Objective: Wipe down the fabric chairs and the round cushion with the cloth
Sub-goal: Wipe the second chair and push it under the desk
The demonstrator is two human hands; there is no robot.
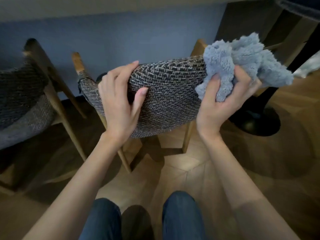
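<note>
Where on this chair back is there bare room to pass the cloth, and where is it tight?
Bare: the woven chair back between the left hand and the cloth in the right hand. The wood floor between the chair legs and your knees. Tight: the gap to the second chair at left, and the black pedestal base at right.

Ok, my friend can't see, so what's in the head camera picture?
A right hand grips a fluffy blue cloth at the edge of a woven chair back, while the left hand holds its top. Another chair stands further left.
</note>
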